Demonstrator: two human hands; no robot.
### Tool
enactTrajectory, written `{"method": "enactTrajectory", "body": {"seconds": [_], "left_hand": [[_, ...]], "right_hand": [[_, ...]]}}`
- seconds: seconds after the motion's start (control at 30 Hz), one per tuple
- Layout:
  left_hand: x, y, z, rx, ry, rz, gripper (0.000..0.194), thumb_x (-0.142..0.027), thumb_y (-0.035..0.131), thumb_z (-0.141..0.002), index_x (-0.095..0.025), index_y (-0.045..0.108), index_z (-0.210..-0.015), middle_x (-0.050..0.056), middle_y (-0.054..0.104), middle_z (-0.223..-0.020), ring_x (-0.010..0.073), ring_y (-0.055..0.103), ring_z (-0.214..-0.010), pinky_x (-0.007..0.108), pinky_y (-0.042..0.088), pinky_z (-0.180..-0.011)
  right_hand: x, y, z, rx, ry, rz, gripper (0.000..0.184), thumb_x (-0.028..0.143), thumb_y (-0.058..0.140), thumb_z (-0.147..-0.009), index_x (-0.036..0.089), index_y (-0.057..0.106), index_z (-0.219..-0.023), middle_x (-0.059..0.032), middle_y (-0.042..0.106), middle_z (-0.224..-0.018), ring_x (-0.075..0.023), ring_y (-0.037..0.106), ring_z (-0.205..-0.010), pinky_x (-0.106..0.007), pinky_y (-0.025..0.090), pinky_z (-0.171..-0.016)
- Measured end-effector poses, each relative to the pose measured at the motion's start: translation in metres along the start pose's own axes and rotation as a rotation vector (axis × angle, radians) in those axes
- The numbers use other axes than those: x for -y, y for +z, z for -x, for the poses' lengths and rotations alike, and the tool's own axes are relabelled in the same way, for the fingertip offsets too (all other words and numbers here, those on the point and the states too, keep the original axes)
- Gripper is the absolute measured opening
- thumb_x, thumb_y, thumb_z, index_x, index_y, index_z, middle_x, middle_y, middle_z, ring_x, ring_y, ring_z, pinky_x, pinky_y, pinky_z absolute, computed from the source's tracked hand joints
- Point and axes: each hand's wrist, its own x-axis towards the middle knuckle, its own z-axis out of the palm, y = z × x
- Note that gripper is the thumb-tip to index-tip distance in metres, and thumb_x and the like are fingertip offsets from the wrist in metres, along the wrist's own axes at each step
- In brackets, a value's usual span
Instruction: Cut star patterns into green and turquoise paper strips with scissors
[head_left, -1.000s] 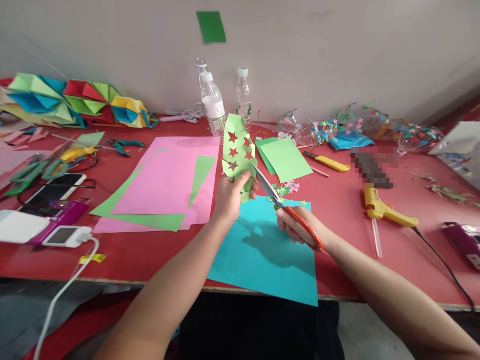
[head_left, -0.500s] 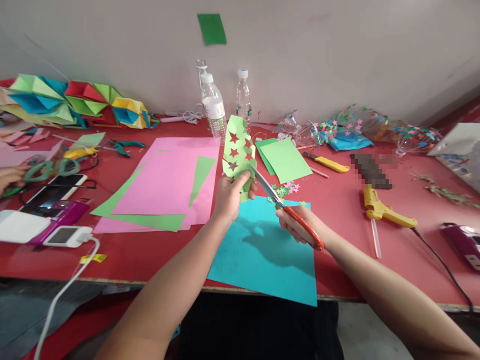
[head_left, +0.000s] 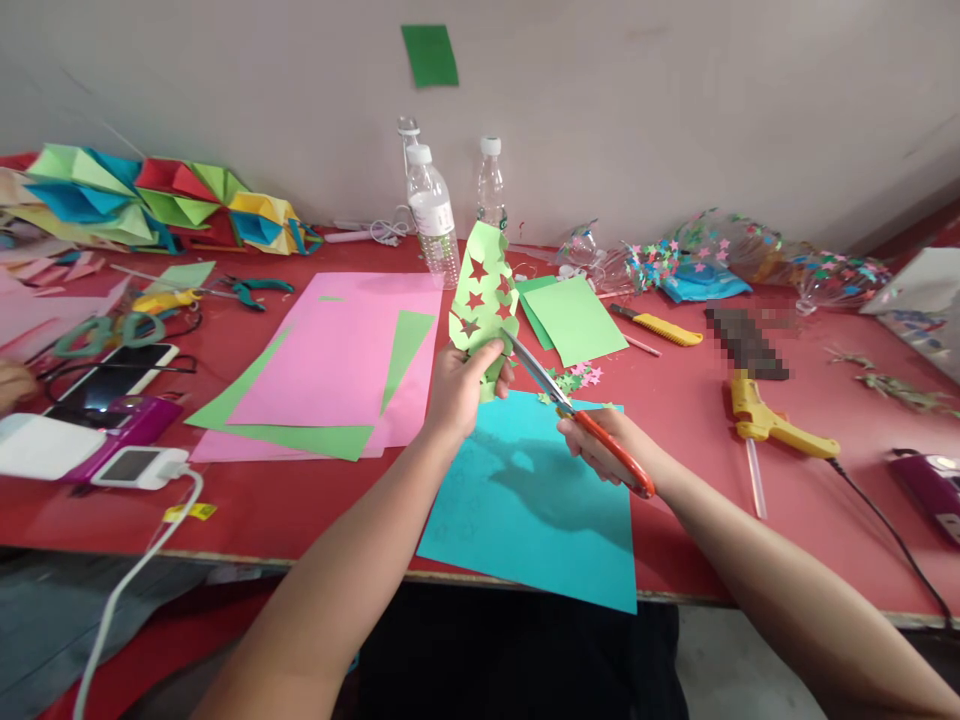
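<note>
My left hand [head_left: 459,392] holds up a folded light-green paper strip [head_left: 484,295] with star-shaped holes cut through it. In my right hand [head_left: 609,447] are orange-handled scissors [head_left: 577,415], their blades reaching up-left to the strip's lower right edge beside my left thumb. Both hands hover over a turquoise paper sheet [head_left: 532,510] lying at the table's front edge. Small cut-out paper stars [head_left: 574,378] are scattered just beyond the sheet.
Pink and green sheets [head_left: 330,365] lie left, a green sheet [head_left: 574,318] right. Two water bottles [head_left: 435,215] stand at the back. A yellow glue gun [head_left: 776,425], a utility knife [head_left: 660,325], phones [head_left: 112,375], pliers [head_left: 251,290] and folded paper shapes [head_left: 150,200] surround. Another person's hand [head_left: 11,382] shows far left.
My hands and the strip hold almost still; the scissors have shifted slightly right and down. The other person's hand at far left came into view and has drawn back toward the frame edge.
</note>
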Motion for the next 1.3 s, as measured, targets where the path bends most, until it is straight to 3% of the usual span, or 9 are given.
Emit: {"method": "enactTrajectory", "body": {"seconds": [1.3], "left_hand": [[0.002,-0.002,-0.001,0.003,-0.019,-0.011,0.019,-0.032,0.064,-0.078,-0.017,0.059,-0.067,-0.003,0.059,-0.049,0.0082,0.049,-0.034,0.022,0.039,-0.037]], "right_hand": [[-0.011,-0.002,-0.007,0.045,-0.017,-0.028,0.053,0.068,0.058,-0.082,0.02,0.048,-0.063,0.007,0.042,-0.041,-0.0072,0.039,-0.031,-0.021,0.032,-0.034]]}}
